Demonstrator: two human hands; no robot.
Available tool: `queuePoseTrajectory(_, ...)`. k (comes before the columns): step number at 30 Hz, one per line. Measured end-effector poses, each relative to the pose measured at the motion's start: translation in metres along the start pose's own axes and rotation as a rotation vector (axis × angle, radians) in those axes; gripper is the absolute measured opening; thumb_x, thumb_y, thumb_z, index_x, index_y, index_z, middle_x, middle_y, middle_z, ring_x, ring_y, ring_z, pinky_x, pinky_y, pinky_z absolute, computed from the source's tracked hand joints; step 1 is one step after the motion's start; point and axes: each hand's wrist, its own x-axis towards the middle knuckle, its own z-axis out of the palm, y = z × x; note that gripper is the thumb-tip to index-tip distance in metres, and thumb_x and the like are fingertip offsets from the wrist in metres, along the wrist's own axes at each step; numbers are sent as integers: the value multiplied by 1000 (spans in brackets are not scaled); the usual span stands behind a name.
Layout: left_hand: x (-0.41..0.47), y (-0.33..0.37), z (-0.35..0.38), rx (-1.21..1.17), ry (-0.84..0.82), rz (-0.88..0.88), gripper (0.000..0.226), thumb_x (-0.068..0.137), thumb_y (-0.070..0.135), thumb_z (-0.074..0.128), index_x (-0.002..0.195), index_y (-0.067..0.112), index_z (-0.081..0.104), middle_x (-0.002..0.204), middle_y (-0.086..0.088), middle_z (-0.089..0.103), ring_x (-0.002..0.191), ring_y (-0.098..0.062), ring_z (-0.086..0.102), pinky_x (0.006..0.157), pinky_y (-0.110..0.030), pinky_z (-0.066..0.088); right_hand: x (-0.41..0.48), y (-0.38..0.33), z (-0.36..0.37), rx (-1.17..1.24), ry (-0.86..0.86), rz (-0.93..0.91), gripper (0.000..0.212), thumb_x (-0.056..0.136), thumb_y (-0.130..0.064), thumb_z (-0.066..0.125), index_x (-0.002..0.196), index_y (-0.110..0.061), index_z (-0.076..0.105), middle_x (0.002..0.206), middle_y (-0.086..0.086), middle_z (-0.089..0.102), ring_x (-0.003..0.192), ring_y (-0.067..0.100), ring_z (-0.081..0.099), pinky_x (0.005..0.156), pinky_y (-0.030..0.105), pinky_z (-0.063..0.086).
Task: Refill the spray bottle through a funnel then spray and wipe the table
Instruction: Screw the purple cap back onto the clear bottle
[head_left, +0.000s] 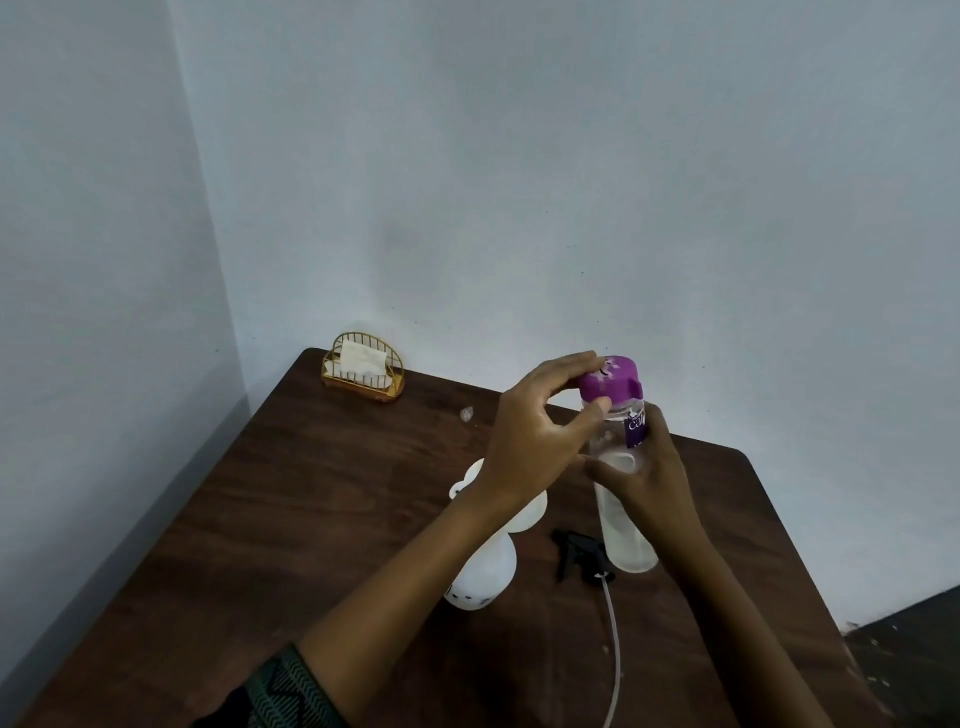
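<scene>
Spray bottle (482, 574), white and headless, upright on brown table (311, 519) under left forearm, white funnel (527, 512) seated in its neck. Black trigger head (576, 556) with dip tube lying just beside it, to the right. Clear water bottle (626, 535) close by trigger head; base touching table or not, impossible to tell. Right hand (649, 478) wrapped round bottle's middle, left hand (540, 436) pinching purple cap (610, 382) between thumb and fingertips. Gold napkin holder (363, 374) at far corner, well apart.

Dim, soft, even light; slightly blurred picture, wide-angle bending at edges.
</scene>
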Motion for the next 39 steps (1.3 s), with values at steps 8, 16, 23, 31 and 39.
queuePoseTrajectory(8, 31, 13, -14, -251, -229, -206, 72, 62, 43, 78, 121, 30, 39, 131, 0, 55, 119, -16, 55, 88, -19, 51, 3, -23, -8, -75, -24, -108, 59, 64, -37, 72, 113, -42, 39, 103, -18, 58, 92, -1, 58, 74, 14, 45)
queuePoseTrajectory(16, 45, 3, -32, -21, 88, -257, 17, 95, 23, 54, 104, 12, 62, 89, 2, 71, 86, -11, 67, 80, -21, 51, 17, -30, -18, -48, 26, -104, 61, 63, -31, 68, 115, -26, 37, 93, -21, 51, 81, -22, 50, 62, -5, 36)
queuePoseTrajectory(23, 31, 36, 10, -99, -34, -272, 47, 82, 29, 71, 124, 20, 52, 113, 8, 56, 101, -6, 57, 81, -18, 53, 23, -26, -2, -72, 14, -128, 63, 74, -13, 76, 122, -28, 37, 97, -25, 53, 87, -16, 55, 70, 6, 42)
queuePoseTrajectory(31, 41, 33, 10, -172, -17, -267, 32, 77, 8, 75, 101, 18, 57, 99, 0, 65, 93, -15, 62, 75, -16, 54, 23, -28, -7, -66, -66, -151, 61, 67, -28, 72, 117, -35, 37, 112, -12, 56, 97, 1, 58, 74, 7, 42)
queuePoseTrajectory(39, 38, 27, 0, -268, -210, -235, 32, 79, 1, 71, 97, 22, 55, 91, 5, 68, 90, -13, 63, 78, -23, 56, 25, -25, -16, -25, -186, -182, 70, 70, -20, 72, 128, -29, 33, 112, -23, 53, 100, -13, 55, 76, 3, 43)
